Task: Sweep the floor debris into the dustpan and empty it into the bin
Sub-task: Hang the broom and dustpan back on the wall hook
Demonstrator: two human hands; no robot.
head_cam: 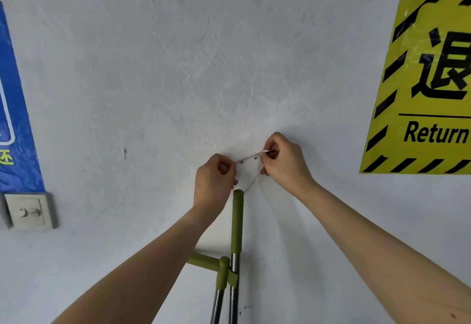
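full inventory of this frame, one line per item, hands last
wall: 1, pale grey-white, fills the background
wall hook plate: 1, white with two screws, centre, between the hands
hanging string: 1 loop, whitish, stretched across the plate, running down to the handle top
broom handle: 1, olive-green grip over a metal shaft, hanging below the plate
dustpan handle: 1, olive-green T-shaped grip on a metal shaft, clipped beside the broom handle
yellow sign: 1, yellow with black stripes, reads "Return", right edge
blue sign: 1, blue, left edge, cut off
light switch: 1, off-white, two buttons, lower left
left hand: 1, bare, pinching the string's left end
right hand: 1, bare, pinching the string's right end
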